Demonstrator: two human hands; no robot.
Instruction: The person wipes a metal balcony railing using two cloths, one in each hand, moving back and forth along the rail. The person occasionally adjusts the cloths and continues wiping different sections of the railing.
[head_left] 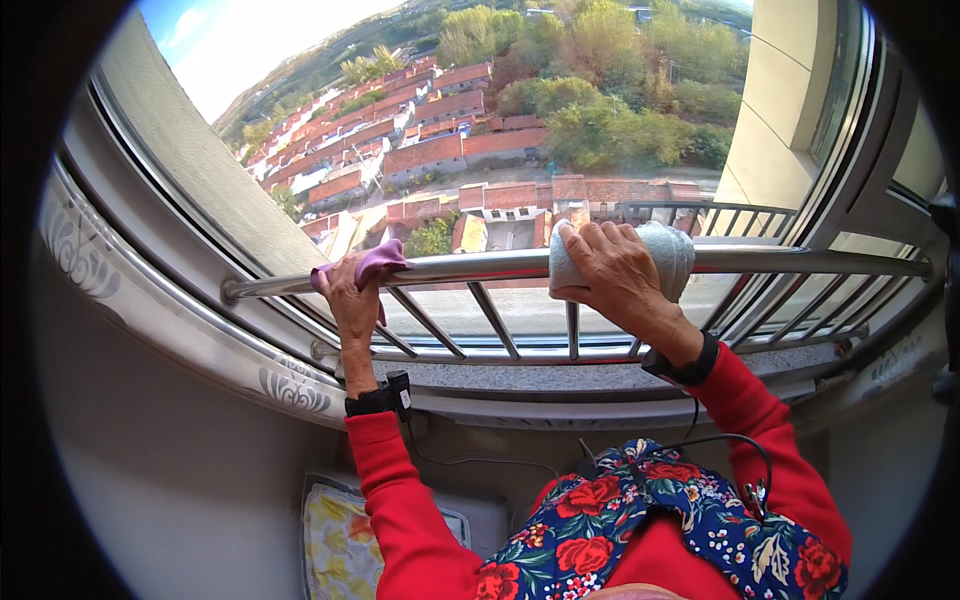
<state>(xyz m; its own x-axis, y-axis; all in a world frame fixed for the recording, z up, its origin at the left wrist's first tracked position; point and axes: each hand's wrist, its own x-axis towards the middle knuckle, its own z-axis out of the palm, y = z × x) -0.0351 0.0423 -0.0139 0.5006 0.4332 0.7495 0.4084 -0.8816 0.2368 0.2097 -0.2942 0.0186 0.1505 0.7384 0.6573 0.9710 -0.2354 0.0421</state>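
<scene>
A shiny metal railing (480,265) runs across in front of the window, with several slanted bars below its top rail. Near its left end, my left hand (349,295) is closed round the rail over a purple cloth (382,257), whose loose end drapes on the far side of my fingers. Farther right, my right hand (615,265) presses a pale blue-white towel (668,258) around the same rail. The towel looks folded or bunched, and my fingers lie over its top. The underside of both cloths is mostly hidden.
A speckled stone sill (480,379) lies below the bars. Window frames (870,190) stand at the right. Below left is a box-like thing with a yellow floral cloth (340,540). A black cable (490,462) hangs from my left wrist device. Red-roofed houses lie far below outside.
</scene>
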